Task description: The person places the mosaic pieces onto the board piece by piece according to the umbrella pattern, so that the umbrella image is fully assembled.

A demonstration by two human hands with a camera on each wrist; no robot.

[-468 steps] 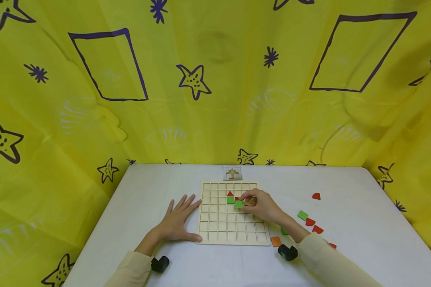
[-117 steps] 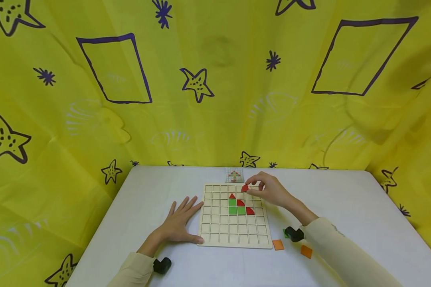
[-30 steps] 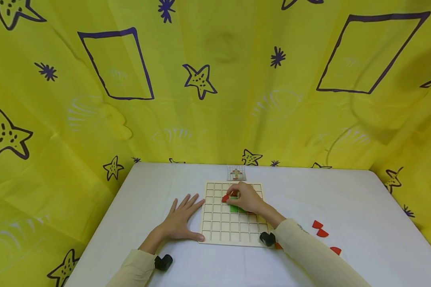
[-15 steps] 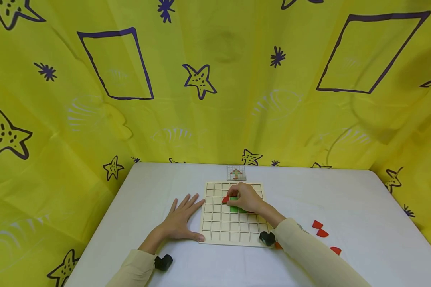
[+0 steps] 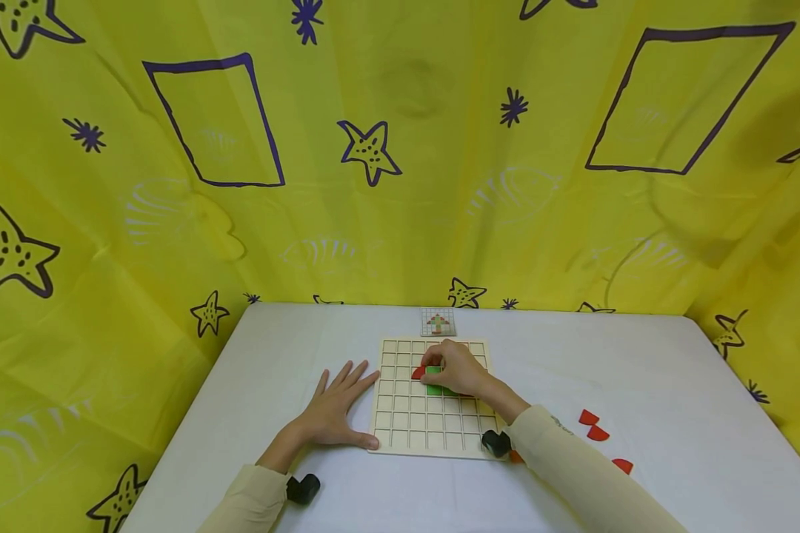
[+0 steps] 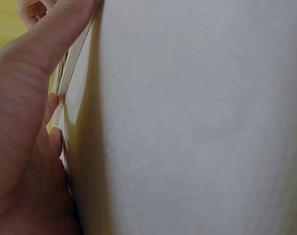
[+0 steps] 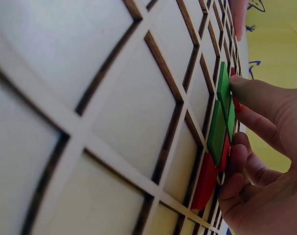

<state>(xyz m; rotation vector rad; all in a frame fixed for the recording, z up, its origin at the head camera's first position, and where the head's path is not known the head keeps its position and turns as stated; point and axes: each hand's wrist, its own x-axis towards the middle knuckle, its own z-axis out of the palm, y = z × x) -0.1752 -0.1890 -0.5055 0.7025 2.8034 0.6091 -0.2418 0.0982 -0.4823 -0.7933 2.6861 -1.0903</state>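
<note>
Red quarter-round piece [image 5: 417, 373] sits on the grid board [image 5: 400, 423], at nine o'clock of the upper green square [image 5: 434, 369]. Our right grip [image 5: 458, 369] pinches it; our left grip [image 5: 331, 411] spreads wide against the board's nine-o'clock edge. A skewed release might leave it cocked, we judge. Our knuckles hide pieces beneath; full seating we cannot tell.

2 hands (left hand [image 5: 332, 414], right hand [image 5: 458, 368]), 1 grid board [image 5: 400, 423], 1 pattern card [image 5: 438, 323] near far edge of table [image 5: 540, 363]. On board: 3 green tiles [image 7: 216, 129], at least 3 red pieces [image 7: 204, 183], exact count blocked by fingers. Toward table's right edge: 3 loose red pieces [image 5: 598, 433]. At least 1 orange tile [image 5: 516, 457], partly hidden
</note>
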